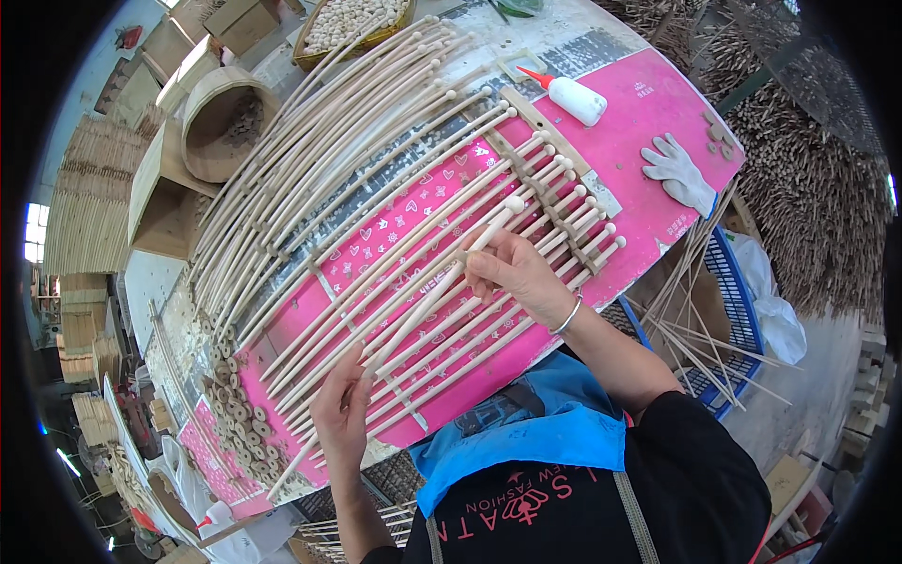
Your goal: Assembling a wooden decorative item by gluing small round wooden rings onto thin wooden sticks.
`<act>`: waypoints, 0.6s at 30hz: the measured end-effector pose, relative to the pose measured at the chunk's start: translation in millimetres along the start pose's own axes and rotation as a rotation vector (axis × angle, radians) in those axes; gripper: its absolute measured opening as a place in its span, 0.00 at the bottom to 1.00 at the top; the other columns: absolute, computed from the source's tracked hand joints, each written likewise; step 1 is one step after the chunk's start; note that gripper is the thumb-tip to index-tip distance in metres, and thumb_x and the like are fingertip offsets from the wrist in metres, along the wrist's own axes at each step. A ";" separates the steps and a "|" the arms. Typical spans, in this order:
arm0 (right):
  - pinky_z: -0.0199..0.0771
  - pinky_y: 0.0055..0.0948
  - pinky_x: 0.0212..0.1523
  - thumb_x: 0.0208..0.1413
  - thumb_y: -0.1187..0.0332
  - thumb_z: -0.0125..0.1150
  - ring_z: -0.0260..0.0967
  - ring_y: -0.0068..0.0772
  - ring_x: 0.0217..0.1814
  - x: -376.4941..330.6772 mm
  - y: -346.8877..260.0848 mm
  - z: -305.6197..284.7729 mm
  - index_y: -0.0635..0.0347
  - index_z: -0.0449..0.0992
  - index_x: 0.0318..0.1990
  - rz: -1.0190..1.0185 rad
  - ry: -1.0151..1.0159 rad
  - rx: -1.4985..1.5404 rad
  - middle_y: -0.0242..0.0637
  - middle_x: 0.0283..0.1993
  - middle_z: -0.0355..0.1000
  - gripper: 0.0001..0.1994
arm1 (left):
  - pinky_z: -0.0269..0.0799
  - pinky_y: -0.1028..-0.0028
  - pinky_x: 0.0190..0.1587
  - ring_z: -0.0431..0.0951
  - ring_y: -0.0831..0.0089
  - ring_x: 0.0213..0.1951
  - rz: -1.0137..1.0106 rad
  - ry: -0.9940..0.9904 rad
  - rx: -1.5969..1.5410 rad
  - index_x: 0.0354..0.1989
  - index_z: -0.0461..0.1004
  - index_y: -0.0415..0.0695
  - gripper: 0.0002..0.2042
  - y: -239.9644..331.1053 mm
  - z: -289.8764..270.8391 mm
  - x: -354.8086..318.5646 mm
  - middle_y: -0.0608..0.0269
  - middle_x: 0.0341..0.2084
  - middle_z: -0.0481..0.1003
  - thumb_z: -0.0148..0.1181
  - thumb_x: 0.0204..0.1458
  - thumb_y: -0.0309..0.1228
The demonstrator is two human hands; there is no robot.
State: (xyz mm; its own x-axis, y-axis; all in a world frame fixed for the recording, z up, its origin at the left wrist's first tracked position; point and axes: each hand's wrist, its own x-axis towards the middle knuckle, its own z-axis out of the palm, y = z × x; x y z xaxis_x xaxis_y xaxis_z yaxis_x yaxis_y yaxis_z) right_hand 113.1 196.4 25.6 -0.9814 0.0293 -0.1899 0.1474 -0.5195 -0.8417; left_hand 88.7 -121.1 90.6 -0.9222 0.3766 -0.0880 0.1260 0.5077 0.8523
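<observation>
A pale wooden stick [423, 306] with a round ball on its far end slants across the pink board [648, 127]. My right hand [512, 273] pinches it below the ball, where a small wooden piece sits on the shaft. Lower down, my left hand [343, 404] has its fingers closed around the same stick. Beneath both hands, several ball-ended sticks [442, 362] lie side by side across a slotted wooden rack [554, 214]. Many more such sticks [310, 155] rest beyond them, some with small wooden pieces on their shafts.
Wooden rings [249, 437] are heaped by the board's left edge. A white glue bottle with red tip [575, 101] and a glove [678, 174] lie at right. Wooden balls fill a yellow basket [402, 30]; a round tub [202, 127] stands far left, a blue crate [740, 301] right.
</observation>
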 end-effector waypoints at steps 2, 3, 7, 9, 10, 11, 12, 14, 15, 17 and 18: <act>0.78 0.19 0.31 0.67 0.61 0.66 0.73 0.15 0.32 -1.8 -6.3 3.9 0.61 0.76 0.59 -0.001 0.000 -0.049 0.27 0.35 0.76 0.19 | 0.73 0.79 0.41 0.77 0.80 0.35 -0.003 -0.002 0.008 0.61 0.78 0.38 0.18 -2.1 -0.6 2.9 0.62 0.37 0.80 0.61 0.62 0.18; 0.78 0.19 0.31 0.67 0.61 0.66 0.73 0.15 0.32 -1.0 -7.2 4.1 0.61 0.76 0.59 -0.001 0.002 -0.047 0.27 0.35 0.76 0.19 | 0.74 0.78 0.41 0.78 0.79 0.36 -0.005 -0.001 0.015 0.60 0.78 0.38 0.17 -2.8 -1.2 5.0 0.61 0.37 0.81 0.61 0.62 0.18; 0.77 0.18 0.30 0.67 0.60 0.67 0.74 0.15 0.31 2.2 -6.5 -1.8 0.61 0.76 0.55 -0.021 0.016 0.000 0.27 0.35 0.76 0.17 | 0.74 0.76 0.42 0.80 0.74 0.36 0.078 -0.038 0.124 0.56 0.80 0.37 0.16 4.6 -0.3 16.8 0.57 0.36 0.81 0.61 0.60 0.17; 0.77 0.18 0.30 0.67 0.60 0.66 0.74 0.15 0.30 3.3 -6.8 -7.1 0.61 0.75 0.54 -0.021 0.038 -0.020 0.27 0.35 0.76 0.17 | 0.74 0.76 0.41 0.80 0.74 0.36 0.104 -0.052 0.122 0.56 0.81 0.37 0.15 4.4 2.3 24.0 0.56 0.36 0.81 0.62 0.60 0.17; 0.76 0.18 0.29 0.68 0.59 0.66 0.74 0.15 0.30 4.3 -7.9 -8.4 0.61 0.74 0.54 -0.001 0.053 -0.054 0.28 0.34 0.76 0.16 | 0.74 0.75 0.41 0.80 0.73 0.36 0.127 -0.057 0.122 0.55 0.81 0.37 0.15 4.6 2.8 27.5 0.56 0.35 0.80 0.62 0.60 0.17; 0.76 0.18 0.29 0.68 0.59 0.65 0.74 0.16 0.29 5.0 -9.1 -10.1 0.61 0.73 0.53 0.020 0.070 -0.088 0.29 0.34 0.77 0.16 | 0.73 0.75 0.40 0.80 0.72 0.35 0.122 -0.050 0.117 0.53 0.81 0.36 0.14 6.9 4.7 31.5 0.57 0.34 0.80 0.62 0.60 0.17; 0.74 0.17 0.26 0.68 0.58 0.65 0.74 0.16 0.28 3.8 -8.3 -10.8 0.60 0.73 0.51 0.016 0.095 -0.078 0.29 0.33 0.77 0.16 | 0.73 0.75 0.40 0.80 0.72 0.35 0.123 -0.051 0.131 0.53 0.81 0.36 0.13 5.4 5.9 36.3 0.57 0.34 0.80 0.62 0.60 0.17; 0.74 0.17 0.23 0.69 0.55 0.63 0.74 0.16 0.27 0.9 -5.0 -11.9 0.59 0.72 0.50 0.026 0.139 -0.059 0.30 0.32 0.76 0.16 | 0.72 0.74 0.39 0.80 0.71 0.35 0.184 -0.043 0.211 0.52 0.81 0.35 0.12 3.7 7.8 51.8 0.56 0.33 0.80 0.62 0.61 0.18; 0.74 0.17 0.23 0.70 0.56 0.62 0.74 0.16 0.27 -0.9 -6.4 -13.2 0.58 0.73 0.51 0.027 0.121 -0.093 0.30 0.32 0.76 0.16 | 0.73 0.73 0.40 0.80 0.69 0.35 0.223 -0.021 0.234 0.52 0.81 0.35 0.12 4.2 11.3 65.0 0.54 0.33 0.80 0.62 0.61 0.18; 0.73 0.16 0.24 0.72 0.57 0.59 0.74 0.15 0.28 -5.5 -6.1 -14.1 0.57 0.73 0.54 0.039 0.065 -0.135 0.29 0.33 0.76 0.15 | 0.73 0.68 0.40 0.80 0.63 0.35 0.284 -0.007 0.313 0.52 0.81 0.36 0.11 2.5 18.5 94.9 0.52 0.34 0.80 0.60 0.62 0.19; 0.73 0.16 0.26 0.72 0.58 0.58 0.74 0.15 0.30 -8.3 -6.3 -13.8 0.58 0.73 0.55 0.054 0.033 -0.143 0.28 0.34 0.76 0.14 | 0.74 0.67 0.40 0.80 0.61 0.35 0.349 0.012 0.319 0.51 0.81 0.36 0.11 3.1 26.1 112.0 0.52 0.35 0.80 0.59 0.63 0.20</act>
State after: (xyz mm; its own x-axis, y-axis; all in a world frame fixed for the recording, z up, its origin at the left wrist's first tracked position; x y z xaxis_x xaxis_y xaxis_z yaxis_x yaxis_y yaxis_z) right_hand 122.1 211.3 25.6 -0.9673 0.0336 -0.2514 0.2184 -0.3939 -0.8928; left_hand -4.6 -57.1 69.9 -0.8088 0.5589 0.1830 0.5333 0.5658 0.6289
